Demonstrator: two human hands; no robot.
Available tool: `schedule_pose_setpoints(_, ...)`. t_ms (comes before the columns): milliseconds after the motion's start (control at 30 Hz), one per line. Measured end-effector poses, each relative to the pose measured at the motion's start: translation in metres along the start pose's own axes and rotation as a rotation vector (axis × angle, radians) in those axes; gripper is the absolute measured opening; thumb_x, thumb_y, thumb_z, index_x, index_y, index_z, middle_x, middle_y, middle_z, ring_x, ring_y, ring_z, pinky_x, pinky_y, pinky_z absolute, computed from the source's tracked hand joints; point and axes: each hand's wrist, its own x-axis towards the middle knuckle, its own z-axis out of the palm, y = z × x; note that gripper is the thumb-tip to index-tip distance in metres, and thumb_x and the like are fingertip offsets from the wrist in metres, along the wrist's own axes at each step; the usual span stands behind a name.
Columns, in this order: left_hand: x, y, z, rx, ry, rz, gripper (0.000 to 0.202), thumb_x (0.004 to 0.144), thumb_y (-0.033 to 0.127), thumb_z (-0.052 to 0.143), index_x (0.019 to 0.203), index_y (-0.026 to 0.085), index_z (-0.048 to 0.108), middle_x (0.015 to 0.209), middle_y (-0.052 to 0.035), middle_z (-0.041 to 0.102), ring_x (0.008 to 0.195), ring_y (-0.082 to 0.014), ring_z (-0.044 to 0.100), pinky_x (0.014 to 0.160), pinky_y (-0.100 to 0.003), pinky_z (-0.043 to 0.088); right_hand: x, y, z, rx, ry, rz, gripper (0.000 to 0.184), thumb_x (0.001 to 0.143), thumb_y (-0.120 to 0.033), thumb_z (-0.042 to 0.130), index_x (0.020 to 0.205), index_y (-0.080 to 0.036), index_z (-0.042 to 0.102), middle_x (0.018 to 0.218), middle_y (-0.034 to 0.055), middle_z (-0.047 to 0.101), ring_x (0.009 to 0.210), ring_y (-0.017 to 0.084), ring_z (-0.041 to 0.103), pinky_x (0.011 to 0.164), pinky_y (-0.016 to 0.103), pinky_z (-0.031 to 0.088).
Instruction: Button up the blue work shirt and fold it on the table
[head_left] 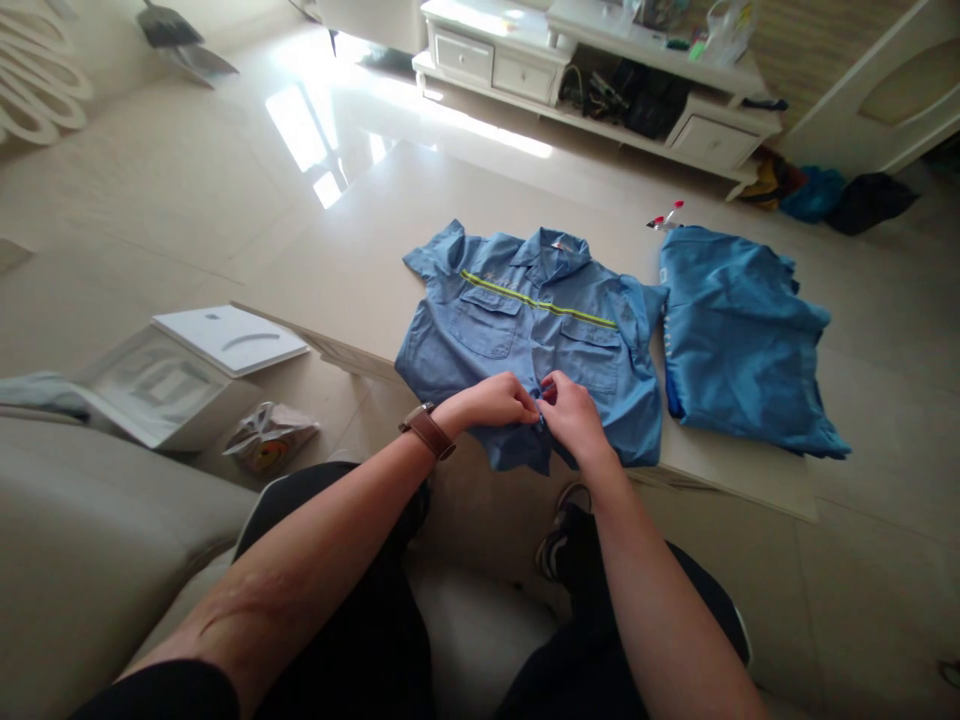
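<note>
A blue work shirt [525,320] with a yellow-green stripe across the chest lies face up on a low beige table [360,270], collar away from me. My left hand [491,400] and my right hand [574,415] meet at the shirt's front placket near its lower hem. Both hands pinch the fabric there, fingers closed. A brown watch sits on my left wrist. To the right lies a folded blue garment [739,335].
A white box [161,385] with its lid [229,338] and a crumpled bag [266,437] stand on the floor at the left. A beige sofa [82,540] is under me. A white cabinet [600,80] runs along the back. A small red-tipped item [665,217] lies beyond the folded garment.
</note>
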Motion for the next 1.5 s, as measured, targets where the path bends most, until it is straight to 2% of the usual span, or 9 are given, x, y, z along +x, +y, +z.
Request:
schedule_pose_setpoints(100, 0.001, -0.002, -0.004, -0.003, -0.071, -0.053, 0.010, 0.068, 0.023, 0.073, 0.066, 0.015, 0.078, 0.058, 0.0008, 0.065, 0.055, -0.0115, 0.050, 0.057, -0.025, 0.037, 0.001, -0.003, 0.001, 0.039, 0.011, -0.003, 0.027, 0.074, -0.009, 0.058, 0.095, -0.024, 0.066, 0.078, 0.0010, 0.068, 0.073, 0.019, 0.060, 0.070, 0.030, 0.040)
schedule_pose_setpoints(200, 0.002, -0.004, -0.005, -0.051, -0.107, -0.067, 0.023, 0.078, 0.035, 0.072, 0.065, 0.015, 0.072, 0.060, -0.0009, 0.066, 0.054, -0.0125, 0.054, 0.056, -0.025, 0.039, 0.003, -0.008, -0.002, 0.205, 0.049, 0.001, 0.024, 0.072, -0.016, 0.054, 0.093, -0.024, 0.063, 0.074, -0.0014, 0.063, 0.070, 0.018, 0.056, 0.069, 0.029, 0.040)
schedule_pose_setpoints(300, 0.005, -0.006, -0.001, 0.025, 0.091, -0.049, 0.031, 0.084, 0.045, 0.070, 0.072, 0.017, 0.066, 0.065, -0.0004, 0.065, 0.059, -0.0135, 0.055, 0.058, -0.026, 0.039, 0.006, -0.014, -0.008, 0.452, 0.056, 0.024, 0.021, 0.069, -0.023, 0.049, 0.088, -0.023, 0.059, 0.076, -0.0004, 0.061, 0.070, 0.018, 0.054, 0.069, 0.030, 0.042)
schedule_pose_setpoints(433, 0.009, -0.009, 0.006, 0.159, 0.352, 0.042, 0.035, 0.078, 0.048, 0.081, 0.087, 0.018, 0.065, 0.079, 0.0001, 0.066, 0.071, -0.0154, 0.057, 0.063, -0.027, 0.039, 0.008, -0.021, -0.016, 0.697, -0.002, 0.059, 0.026, 0.059, -0.027, 0.045, 0.081, -0.023, 0.059, 0.079, 0.0019, 0.063, 0.080, 0.020, 0.057, 0.073, 0.029, 0.045)
schedule_pose_setpoints(567, 0.010, -0.010, 0.009, 0.194, 0.383, 0.124, 0.036, 0.077, 0.043, 0.085, 0.089, 0.018, 0.063, 0.085, -0.0007, 0.066, 0.077, -0.0170, 0.058, 0.067, -0.028, 0.041, 0.004, -0.023, -0.023, 0.770, -0.036, 0.090, 0.028, 0.057, -0.030, 0.044, 0.080, -0.024, 0.058, 0.083, 0.0025, 0.062, 0.086, 0.020, 0.057, 0.076, 0.029, 0.047)
schedule_pose_setpoints(800, 0.008, 0.001, 0.012, 0.264, 0.373, 0.191, 0.003, 0.091, 0.018, 0.068, 0.091, 0.016, 0.066, 0.087, -0.0032, 0.068, 0.079, -0.0171, 0.058, 0.074, -0.029, 0.044, -0.003, -0.030, -0.030, 0.952, -0.099, 0.127, 0.019, 0.067, -0.036, 0.051, 0.083, -0.026, 0.049, 0.075, -0.0011, 0.052, 0.072, 0.018, 0.054, 0.066, 0.029, 0.046)
schedule_pose_setpoints(1000, 0.009, 0.006, 0.012, 0.257, 0.485, 0.149, 0.019, 0.094, 0.012, 0.058, 0.104, 0.016, 0.074, 0.093, -0.0061, 0.074, 0.088, -0.0189, 0.065, 0.086, -0.030, 0.049, 0.003, -0.022, -0.026, 0.780, -0.017, 0.077, 0.043, 0.066, -0.054, 0.072, 0.092, -0.026, 0.052, 0.078, -0.0017, 0.059, 0.071, 0.018, 0.054, 0.065, 0.029, 0.044)
schedule_pose_setpoints(1300, 0.012, 0.005, 0.014, 0.241, 0.547, 0.148, 0.021, 0.094, 0.015, 0.057, 0.098, 0.016, 0.077, 0.101, -0.0079, 0.074, 0.093, -0.0203, 0.065, 0.087, -0.031, 0.049, 0.007, -0.012, -0.030, 0.646, 0.041, 0.041, 0.041, 0.068, -0.056, 0.074, 0.085, -0.020, 0.067, 0.071, 0.0003, 0.062, 0.065, 0.016, 0.051, 0.061, 0.029, 0.040)
schedule_pose_setpoints(1500, 0.011, 0.005, 0.017, 0.229, 0.550, 0.182, 0.020, 0.093, 0.015, 0.057, 0.091, 0.017, 0.076, 0.095, -0.0058, 0.072, 0.087, -0.0181, 0.063, 0.083, -0.030, 0.050, 0.007, -0.012, -0.030, 0.487, 0.105, -0.015, 0.029, 0.074, -0.045, 0.067, 0.083, -0.018, 0.071, 0.068, 0.0010, 0.062, 0.061, 0.016, 0.046, 0.059, 0.029, 0.036)
